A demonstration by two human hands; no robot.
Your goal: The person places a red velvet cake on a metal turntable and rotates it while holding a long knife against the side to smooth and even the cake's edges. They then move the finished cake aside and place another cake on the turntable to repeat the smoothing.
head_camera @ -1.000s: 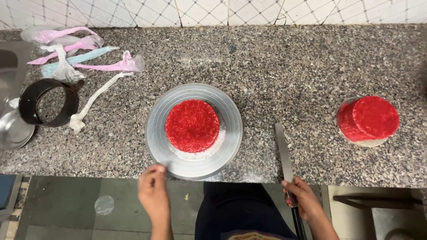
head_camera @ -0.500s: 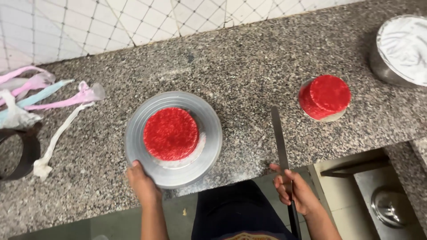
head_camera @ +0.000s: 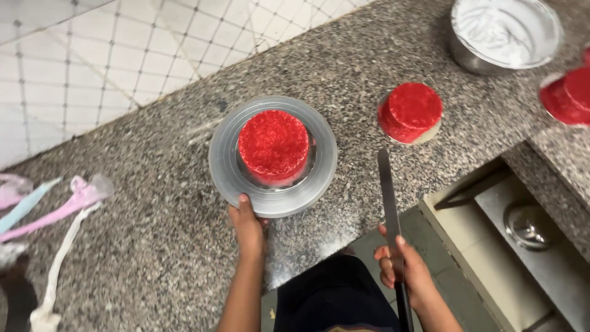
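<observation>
A round red cake (head_camera: 273,146) sits in the middle of a grey metal turntable (head_camera: 228,177) on the speckled granite counter. My left hand (head_camera: 248,226) grips the near rim of the turntable. A long flat palette knife (head_camera: 388,197) is held by its dark handle in my right hand (head_camera: 407,272), with the blade pointing away from me over the counter's front edge. Beyond the blade tip stands a second red cake stack (head_camera: 410,112) on a small board.
A steel bowl of white cream (head_camera: 504,31) stands at the back right. Another red cake (head_camera: 568,93) shows at the right edge. Several used piping bags (head_camera: 58,212) lie at the left. A steel lid (head_camera: 526,225) rests on a lower shelf at right. Tiled wall behind.
The view has swung right and tilted, bringing the cream bowl and a third cake into sight. My left hand stays on the turntable rim and my right hand keeps the knife.
</observation>
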